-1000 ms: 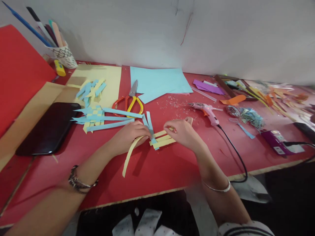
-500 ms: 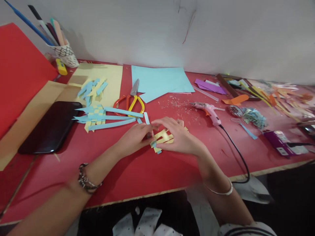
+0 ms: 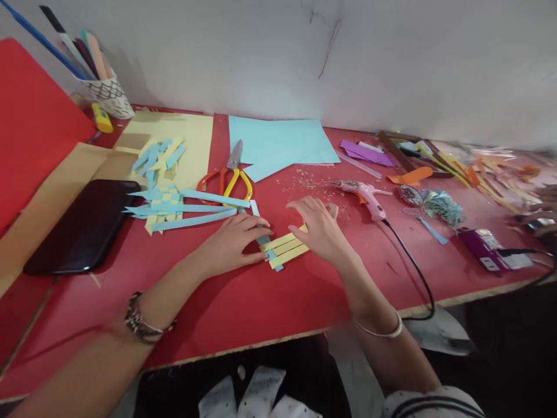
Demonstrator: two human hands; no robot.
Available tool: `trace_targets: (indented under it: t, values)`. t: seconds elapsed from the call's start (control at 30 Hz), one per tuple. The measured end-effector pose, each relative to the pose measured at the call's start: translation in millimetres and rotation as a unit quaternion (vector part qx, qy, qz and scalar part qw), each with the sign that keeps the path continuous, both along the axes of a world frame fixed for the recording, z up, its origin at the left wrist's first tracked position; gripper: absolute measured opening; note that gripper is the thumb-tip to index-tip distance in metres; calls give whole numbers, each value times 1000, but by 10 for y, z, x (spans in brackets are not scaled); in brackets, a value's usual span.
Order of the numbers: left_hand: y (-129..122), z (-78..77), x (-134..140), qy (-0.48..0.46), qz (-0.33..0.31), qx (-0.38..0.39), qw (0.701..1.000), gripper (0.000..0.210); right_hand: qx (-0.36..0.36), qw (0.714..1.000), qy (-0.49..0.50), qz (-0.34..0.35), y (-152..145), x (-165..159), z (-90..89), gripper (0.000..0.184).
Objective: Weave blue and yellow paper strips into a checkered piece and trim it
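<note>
Several yellow paper strips lie side by side on the red table, with a blue paper strip woven across their left end. My left hand rests at that end, fingers spread, its fingertips touching the blue strip and the weave's edge. Over the right end of the yellow strips is my right hand, fingers stretched out and apart, thumb near the strips; it hides their far ends. Left of my hands sits another woven piece of blue and yellow strips, its long blue ends reaching toward my left hand.
Scissors lie behind the strips, near a blue sheet. A pink glue gun with a black cord lies to the right. A black phone and pen cup are left. Another person's hand shows at far right.
My hands have moved apart, uncovering more of the yellow strips. The right fingers have lifted away from the left hand, and the view has shifted slightly.
</note>
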State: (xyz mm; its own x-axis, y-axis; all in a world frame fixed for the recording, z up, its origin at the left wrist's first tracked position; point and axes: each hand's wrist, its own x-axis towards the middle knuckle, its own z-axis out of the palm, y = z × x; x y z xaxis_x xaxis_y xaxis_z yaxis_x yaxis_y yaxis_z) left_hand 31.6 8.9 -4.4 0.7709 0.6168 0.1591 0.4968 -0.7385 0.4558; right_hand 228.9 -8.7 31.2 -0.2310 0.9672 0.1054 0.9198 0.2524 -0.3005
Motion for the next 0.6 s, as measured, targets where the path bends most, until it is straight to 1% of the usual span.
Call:
trace_targets:
  t: [0.07, 0.1, 0.17, 0.23, 0.3, 0.37, 0.4, 0.5, 0.6]
  values:
    - [2, 5, -4, 13, 4, 12, 1000, 25, 79, 996, 7, -32, -5, 2, 32, 32]
    - [1, 10, -2, 20, 5, 20, 1000, 22, 125, 990, 19, -61, -12, 7, 56, 34]
    - [-5, 24, 4, 32, 6, 39, 999, 20, 206, 968, 42, -135, -31, 24, 114, 37]
    - [-16, 45, 10, 42, 1, 54, 998, 19, 246, 950, 51, -185, -50, 48, 163, 38]
    - [-32, 67, 11, 47, -2, 66, 997, 16, 247, 948, 51, -193, -60, 67, 188, 37]
    - [-49, 82, 2, 48, -6, 71, 996, 14, 225, 959, 51, -166, -57, 72, 183, 33]
    - [-55, 85, -7, 46, -8, 72, 996, 14, 210, 966, 54, -142, -51, 69, 172, 30]
    - [-56, 71, -50, 43, -12, 74, 996, 12, 141, 987, 75, -28, -30, 41, 129, 22]
    - [-18, 27, -106, 41, -17, 78, 996, 16, 48, 992, 87, 82, -28, 7, 116, 18]
